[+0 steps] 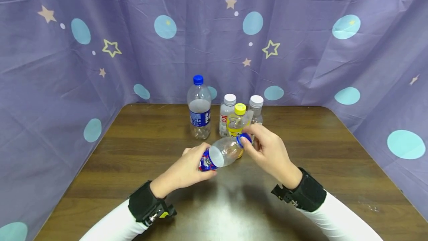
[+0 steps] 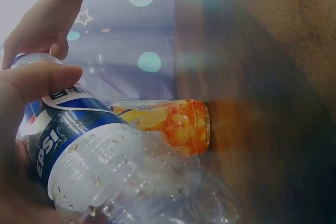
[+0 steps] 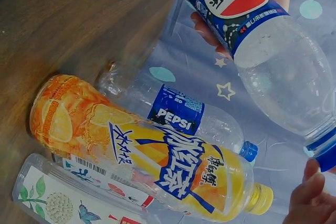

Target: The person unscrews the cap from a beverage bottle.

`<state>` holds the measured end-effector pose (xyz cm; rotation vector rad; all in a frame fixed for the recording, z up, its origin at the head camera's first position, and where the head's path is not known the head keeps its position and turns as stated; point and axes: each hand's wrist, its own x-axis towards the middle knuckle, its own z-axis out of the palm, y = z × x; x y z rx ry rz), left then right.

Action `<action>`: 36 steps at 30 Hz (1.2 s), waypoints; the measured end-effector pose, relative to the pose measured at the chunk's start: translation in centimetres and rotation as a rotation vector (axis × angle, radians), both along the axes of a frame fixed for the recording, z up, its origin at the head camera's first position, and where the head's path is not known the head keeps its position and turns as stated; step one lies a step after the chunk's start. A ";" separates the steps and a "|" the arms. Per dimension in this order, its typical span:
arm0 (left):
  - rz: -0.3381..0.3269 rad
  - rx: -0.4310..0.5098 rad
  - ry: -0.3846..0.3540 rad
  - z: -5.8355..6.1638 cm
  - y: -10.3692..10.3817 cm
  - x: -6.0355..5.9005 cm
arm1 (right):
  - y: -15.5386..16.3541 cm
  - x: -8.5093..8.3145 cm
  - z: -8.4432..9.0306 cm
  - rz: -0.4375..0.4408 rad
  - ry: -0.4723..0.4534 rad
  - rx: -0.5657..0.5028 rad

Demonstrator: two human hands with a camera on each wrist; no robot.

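Note:
A clear Pepsi bottle (image 1: 224,153) with a blue label is held tilted above the table, its capped end toward the right. My left hand (image 1: 188,164) grips it round the label. At the neck, the thumb and fingers of my right hand (image 1: 267,150) pinch the blue cap (image 1: 244,140). Drops cling to the inside of the bottle (image 2: 121,171) in the left wrist view. Just behind it stands an iced tea bottle (image 3: 152,145) with a yellow cap and an orange and yellow label, partly hidden in the head view.
A larger Pepsi bottle (image 1: 199,103) with a blue cap stands upright at the back. To its right are two white-capped bottles (image 1: 229,103), (image 1: 256,103), close round the iced tea bottle. The wooden table (image 1: 143,148) ends at a purple curtain (image 1: 214,40) with stars and dots.

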<state>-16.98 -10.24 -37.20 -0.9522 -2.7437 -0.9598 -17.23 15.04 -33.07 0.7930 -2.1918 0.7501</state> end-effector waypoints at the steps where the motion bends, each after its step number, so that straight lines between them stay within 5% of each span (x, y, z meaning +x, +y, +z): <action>1: -0.002 -0.004 0.005 0.0 0.0 0.0 | 0.0 0.0 0.0 -0.001 0.000 -0.006; 11: -0.010 -0.020 0.028 0.3 0.2 0.2 | 0.0 0.0 0.3 -0.126 -0.072 0.023; 24: -0.004 -0.018 0.047 0.2 0.1 -0.1 | 0.2 0.1 0.2 0.009 0.028 0.009; 36: -0.012 -0.015 0.062 0.2 0.2 -0.2 | 0.1 -0.2 -0.1 0.008 0.083 -0.031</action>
